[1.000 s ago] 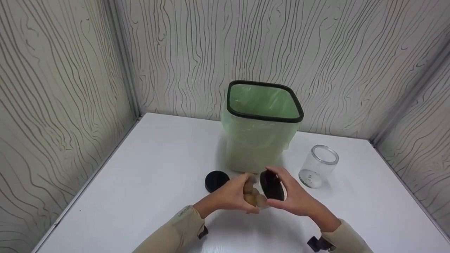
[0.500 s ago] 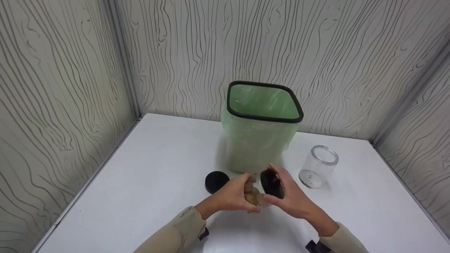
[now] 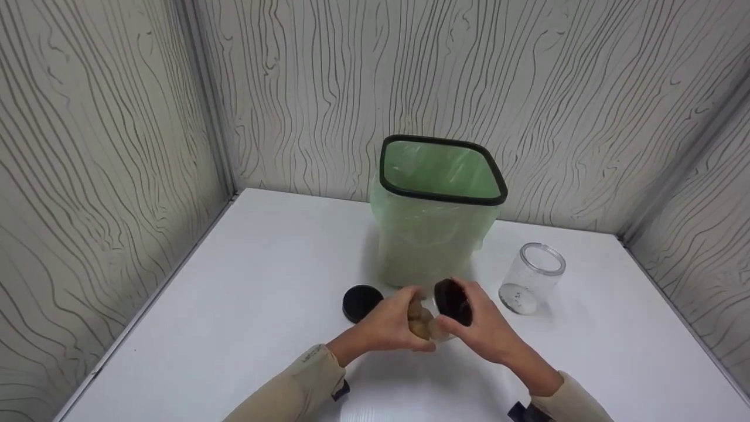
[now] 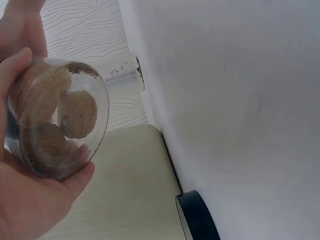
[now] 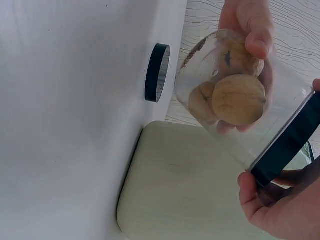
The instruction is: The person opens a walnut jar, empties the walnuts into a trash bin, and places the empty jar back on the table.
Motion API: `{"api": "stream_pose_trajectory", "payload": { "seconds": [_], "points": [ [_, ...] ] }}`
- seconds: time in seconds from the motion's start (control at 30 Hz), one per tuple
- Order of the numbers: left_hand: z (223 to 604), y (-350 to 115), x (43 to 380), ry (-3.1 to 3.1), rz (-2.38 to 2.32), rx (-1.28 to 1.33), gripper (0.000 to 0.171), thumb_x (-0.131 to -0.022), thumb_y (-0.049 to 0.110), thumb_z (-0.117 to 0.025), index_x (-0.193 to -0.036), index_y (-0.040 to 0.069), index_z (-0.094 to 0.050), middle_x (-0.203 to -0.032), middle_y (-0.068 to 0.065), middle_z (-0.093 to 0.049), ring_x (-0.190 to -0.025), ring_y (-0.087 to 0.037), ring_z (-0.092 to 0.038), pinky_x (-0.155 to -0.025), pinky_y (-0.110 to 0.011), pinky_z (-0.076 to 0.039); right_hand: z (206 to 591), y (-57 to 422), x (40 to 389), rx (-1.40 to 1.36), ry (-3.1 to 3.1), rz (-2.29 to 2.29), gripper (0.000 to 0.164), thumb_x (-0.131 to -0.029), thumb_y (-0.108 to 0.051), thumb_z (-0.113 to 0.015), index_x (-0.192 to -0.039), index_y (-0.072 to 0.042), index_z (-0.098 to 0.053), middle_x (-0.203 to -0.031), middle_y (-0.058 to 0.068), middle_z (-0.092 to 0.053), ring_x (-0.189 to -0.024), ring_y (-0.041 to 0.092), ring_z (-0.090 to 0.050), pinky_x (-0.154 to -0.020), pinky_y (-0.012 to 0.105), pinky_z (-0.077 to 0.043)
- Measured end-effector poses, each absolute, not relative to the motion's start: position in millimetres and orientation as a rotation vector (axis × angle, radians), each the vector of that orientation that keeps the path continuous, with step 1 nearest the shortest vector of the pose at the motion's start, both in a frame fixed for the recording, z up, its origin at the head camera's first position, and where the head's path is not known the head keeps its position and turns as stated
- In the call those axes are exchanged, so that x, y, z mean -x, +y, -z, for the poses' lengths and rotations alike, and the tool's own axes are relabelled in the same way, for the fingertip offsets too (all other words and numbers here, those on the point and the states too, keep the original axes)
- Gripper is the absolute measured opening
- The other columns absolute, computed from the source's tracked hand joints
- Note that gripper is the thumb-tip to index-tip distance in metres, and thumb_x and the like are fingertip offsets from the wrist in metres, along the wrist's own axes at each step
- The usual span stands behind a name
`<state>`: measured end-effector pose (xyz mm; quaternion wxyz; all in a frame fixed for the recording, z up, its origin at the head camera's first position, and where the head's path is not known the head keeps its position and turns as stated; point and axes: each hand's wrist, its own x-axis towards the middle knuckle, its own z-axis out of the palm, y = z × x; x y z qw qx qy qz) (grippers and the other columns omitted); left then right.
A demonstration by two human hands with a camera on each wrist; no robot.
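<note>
A clear jar (image 5: 285, 97) holding several walnuts (image 5: 239, 100) lies tilted on its side above the table, between my hands. My left hand (image 3: 387, 323) grips its body near the base, thumb on the near side and fingers on the far side. On the jar's mouth sits a black lid (image 5: 290, 142), which my right hand (image 3: 491, 331) grips by the rim. Whether the lid is fully seated I cannot tell. In the left wrist view, the jar's round base (image 4: 102, 107) faces the camera, with brown crumbs along its edge.
Behind my hands stands a bin (image 3: 430, 246) with a black rim and green liner bag. An open clear jar (image 3: 532, 280) with dark specks at its bottom stands to the right. Another black lid (image 3: 362, 303) lies on the white table (image 3: 246, 305) by my left hand.
My right hand has turned slightly round the lid, its thumb shifting up and left. The jar has tilted a little with it. My left hand keeps its grip nearly in place.
</note>
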<state>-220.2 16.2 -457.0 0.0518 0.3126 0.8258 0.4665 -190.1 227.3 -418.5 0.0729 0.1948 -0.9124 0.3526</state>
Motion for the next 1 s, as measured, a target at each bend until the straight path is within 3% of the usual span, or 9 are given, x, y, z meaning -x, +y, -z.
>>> {"api": "stream_pose_trajectory", "payload": {
  "seconds": [0.57, 0.8, 1.0],
  "points": [
    [454, 11, 225, 2.457, -1.384, -1.046, 0.077, -0.064, 0.04, -0.086, -0.126, 0.015, -0.047, -0.101, 0.01, -0.052, -0.086, -0.007, -0.05, -0.072, -0.022, -0.046, 419, 238, 195, -0.871, -2.63, -1.014, 0.074, -0.081, -0.03, -0.073, -0.142, -0.009, -0.037, -0.132, -0.001, -0.044, -0.111, 0.014, -0.047, -0.088, 0.039, -0.046],
    [454, 10, 226, 2.431, -1.374, -1.069, 0.081, -0.065, 0.041, -0.085, -0.129, 0.011, -0.046, -0.109, 0.009, -0.052, -0.092, -0.008, -0.051, -0.076, -0.023, -0.045, 421, 244, 198, -0.984, -2.566, -1.009, 0.077, -0.079, -0.026, -0.076, -0.144, -0.017, -0.035, -0.133, -0.002, -0.043, -0.111, 0.013, -0.046, -0.089, 0.037, -0.046],
    [454, 9, 225, 2.414, -1.356, -1.059, 0.084, -0.066, 0.042, -0.085, -0.132, 0.009, -0.044, -0.116, 0.009, -0.052, -0.097, -0.007, -0.051, -0.082, -0.024, -0.044, 419, 243, 196, -1.035, -2.526, -0.991, 0.082, -0.073, -0.017, -0.079, -0.142, -0.01, -0.036, -0.132, 0.006, -0.045, -0.109, 0.017, -0.048, -0.085, 0.035, -0.047]
  ]
}}
